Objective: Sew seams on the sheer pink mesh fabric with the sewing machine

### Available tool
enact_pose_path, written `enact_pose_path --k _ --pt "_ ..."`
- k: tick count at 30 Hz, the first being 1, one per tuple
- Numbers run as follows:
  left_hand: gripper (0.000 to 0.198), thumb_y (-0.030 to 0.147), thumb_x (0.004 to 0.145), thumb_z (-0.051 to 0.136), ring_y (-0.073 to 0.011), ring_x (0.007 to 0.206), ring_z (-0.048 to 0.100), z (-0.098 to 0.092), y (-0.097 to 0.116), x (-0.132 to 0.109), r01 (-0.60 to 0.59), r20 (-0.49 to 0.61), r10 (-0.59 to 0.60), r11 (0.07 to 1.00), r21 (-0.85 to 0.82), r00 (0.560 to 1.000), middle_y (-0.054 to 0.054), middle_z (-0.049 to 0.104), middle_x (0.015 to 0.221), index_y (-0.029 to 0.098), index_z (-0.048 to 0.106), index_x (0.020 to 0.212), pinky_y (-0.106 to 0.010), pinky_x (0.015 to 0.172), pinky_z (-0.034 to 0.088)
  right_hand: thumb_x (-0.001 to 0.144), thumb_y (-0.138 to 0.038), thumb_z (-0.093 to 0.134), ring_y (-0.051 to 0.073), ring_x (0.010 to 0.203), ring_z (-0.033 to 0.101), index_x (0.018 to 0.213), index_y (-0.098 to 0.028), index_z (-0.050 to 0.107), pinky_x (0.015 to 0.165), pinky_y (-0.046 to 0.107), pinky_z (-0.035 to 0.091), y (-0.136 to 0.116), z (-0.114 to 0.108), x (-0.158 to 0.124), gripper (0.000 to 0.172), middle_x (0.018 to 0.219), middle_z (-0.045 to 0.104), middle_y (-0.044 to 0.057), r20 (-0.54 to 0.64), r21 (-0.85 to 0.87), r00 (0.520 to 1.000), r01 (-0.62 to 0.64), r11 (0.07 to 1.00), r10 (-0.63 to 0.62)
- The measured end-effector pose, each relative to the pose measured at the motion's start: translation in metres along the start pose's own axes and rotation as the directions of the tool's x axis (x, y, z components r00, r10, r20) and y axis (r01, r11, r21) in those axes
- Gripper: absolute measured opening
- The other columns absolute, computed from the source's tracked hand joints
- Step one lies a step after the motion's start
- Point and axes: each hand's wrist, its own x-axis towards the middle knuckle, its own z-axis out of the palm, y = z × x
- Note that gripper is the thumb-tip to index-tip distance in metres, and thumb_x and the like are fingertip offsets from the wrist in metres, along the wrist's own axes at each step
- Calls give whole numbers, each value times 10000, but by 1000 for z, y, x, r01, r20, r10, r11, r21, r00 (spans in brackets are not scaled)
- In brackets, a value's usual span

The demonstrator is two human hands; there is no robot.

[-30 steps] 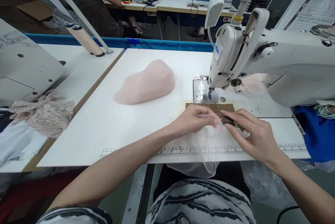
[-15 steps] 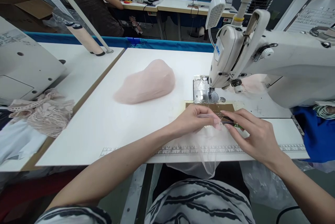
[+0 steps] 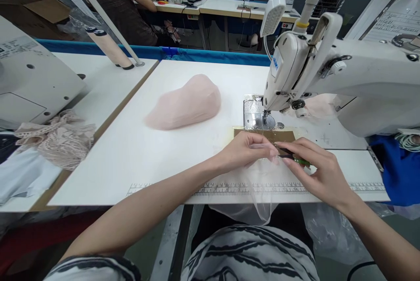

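My left hand (image 3: 241, 152) is closed, pinching the edge of a sheer pale-pink fabric (image 3: 256, 184) that drapes over the table's front edge toward my lap. Between the fingertips of my right hand (image 3: 316, 169) are thread snips (image 3: 286, 154), dark-bladed with a bit of green showing. Their tips point left and meet the fabric edge at my left fingertips; whether the blades are closed is too small to tell. Both hands are in front of the needle area of a white sewing machine (image 3: 288, 71), over a brown strip (image 3: 278, 135) on the tabletop.
A pink sheer piece (image 3: 187, 103) lies on the white table (image 3: 131, 158), left of the machine. Printed ruler marks (image 3: 236, 190) run along the front edge. Beige lace trim (image 3: 67, 143) is bundled at left, blue cloth (image 3: 395, 171) at right. Another person (image 3: 111, 5) is beyond the table.
The view has shifted slightly. The snips have turned a little in my right hand, with more of the green part showing; both hands stay in nearly the same place.
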Motion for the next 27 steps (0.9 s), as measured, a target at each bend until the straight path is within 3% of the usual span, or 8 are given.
enact_pose_path --k 4,8,13,18,27 --pt "173 331 819 639 -20 414 335 0 -1 0 -11 -9 11 1000 2 1000 -16 707 814 167 696 825 -172 385 254 845 -271 630 160 705 570 1073 -260 640 537 284 447 -7 -3 4 229 862 608 42 -66 205 994 -77 976 92" --pt "175 328 806 656 -14 412 347 0 -1 0 -11 -44 11 1000 -6 999 -7 682 771 157 691 795 -169 386 263 803 -235 685 137 652 536 933 -240 633 514 275 411 -10 4 8 140 831 599 32 -102 134 992 -57 989 71" --pt "216 360 796 662 -14 408 347 0 -3 1 -26 -49 25 999 -20 999 -10 665 731 144 684 793 -166 378 256 821 -178 654 124 648 522 891 -223 629 519 263 397 -11 15 11 87 783 568 17 -157 108 986 -36 994 53" --pt "226 365 796 671 -8 407 340 -1 -5 1 -25 -45 23 999 -31 999 -17 670 760 138 678 794 -161 377 255 818 -191 659 122 631 491 893 -219 647 490 257 370 -9 18 13 82 779 563 16 -148 156 985 -61 986 85" --pt "265 408 797 674 -9 410 339 -1 -8 2 -22 -78 20 999 -26 997 17 597 658 144 673 806 -155 377 249 806 -243 675 103 582 429 791 -228 654 491 241 370 -11 16 17 31 731 545 1 -55 291 969 -214 932 240"
